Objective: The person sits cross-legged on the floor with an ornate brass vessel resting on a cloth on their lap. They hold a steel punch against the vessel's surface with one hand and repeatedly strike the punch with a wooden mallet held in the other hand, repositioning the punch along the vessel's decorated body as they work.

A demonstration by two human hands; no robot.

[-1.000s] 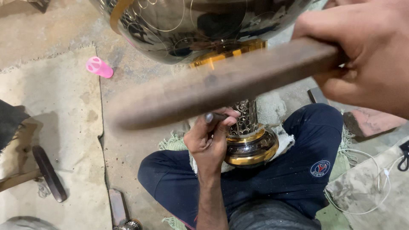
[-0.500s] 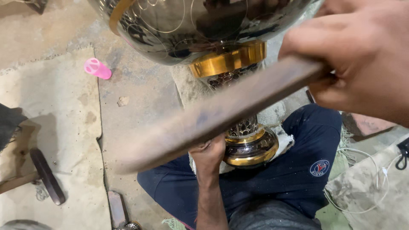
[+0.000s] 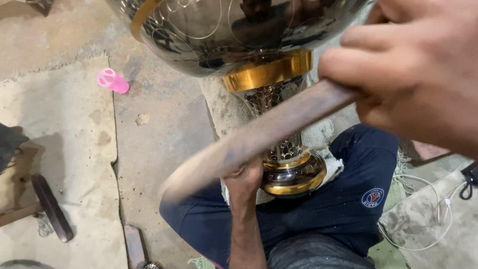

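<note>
Head view. A large metal trophy-like vessel [image 3: 249, 35] is shown from above: its polished silver bowl, engraved with circles, fills the upper centre of the frame. Below the bowl a gold band [image 3: 269, 72] is seen, then a stem with a scale-like pattern [image 3: 284, 144], then a rounded gold-and-dark base [image 3: 294, 177] at lower centre. The base is set on a pale cloth [image 3: 328, 139] that is spread over the lap of the seated person, whose dark blue trousers [image 3: 348, 199] occupy the lower centre and lower right.

The right hand [image 3: 413, 74] is seen large at the upper right, its fingers curled tight around one end of a long wooden stick [image 3: 259, 137]. The stick is carried diagonally down to the lower left, crossing in front of the stem; its far end is blurred.

The left hand [image 3: 244, 182] is found at lower centre, just left of the base and partly hidden behind the stick. Its fingers appear gathered against the foot of the stem, but whether anything is gripped cannot be told.

On the concrete floor [image 3: 159, 124] a small pink object [image 3: 112, 80] lies at the upper left. A dark hammer-like tool [image 3: 47, 209] rests at the lower left on a pale mat [image 3: 59, 139]. White cables [image 3: 423, 224] are seen at the lower right.
</note>
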